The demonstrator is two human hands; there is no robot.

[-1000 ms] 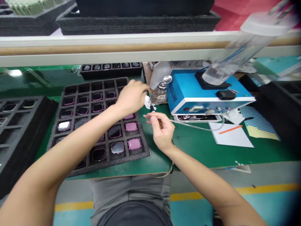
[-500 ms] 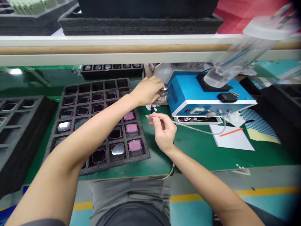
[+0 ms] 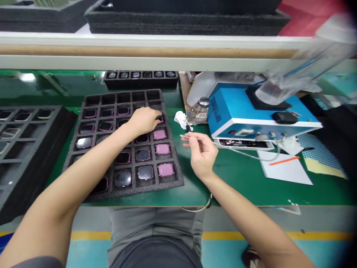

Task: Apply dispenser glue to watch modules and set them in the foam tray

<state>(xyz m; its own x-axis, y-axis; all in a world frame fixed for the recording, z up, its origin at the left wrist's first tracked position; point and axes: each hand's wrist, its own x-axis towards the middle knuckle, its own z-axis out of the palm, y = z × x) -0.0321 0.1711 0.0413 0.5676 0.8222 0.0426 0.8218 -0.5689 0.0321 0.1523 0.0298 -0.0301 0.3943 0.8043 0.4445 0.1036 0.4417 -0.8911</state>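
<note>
My left hand [image 3: 146, 120] is over the right side of a black foam tray [image 3: 178, 175], its fingers closed on a dark watch case [image 3: 160, 118] in a compartment. Purple-framed watch cases fill many compartments; some show dark screens, and several in the right column, such as this purple case [image 3: 162, 149], lie back side up. My right hand [image 3: 204, 152] is right of the tray above the green table, pinching a thin clear tube [image 3: 234, 148] whose pale tip [image 3: 182, 136] points left. The tube runs to the front of a blue box [image 3: 251, 124].
A glass jar with metal lid [image 3: 198, 111] and crumpled white tissue [image 3: 181, 120] stand behind my right hand. Another foam tray [image 3: 25, 149] is at the left. White paper [image 3: 287, 175] with an orange stick [image 3: 284, 160] lies at the right. A shelf edge [image 3: 139, 62] crosses above.
My left hand has moved from the glass jar leftward and down to the tray. The view has shifted slightly. My right hand still holds the tube.
</note>
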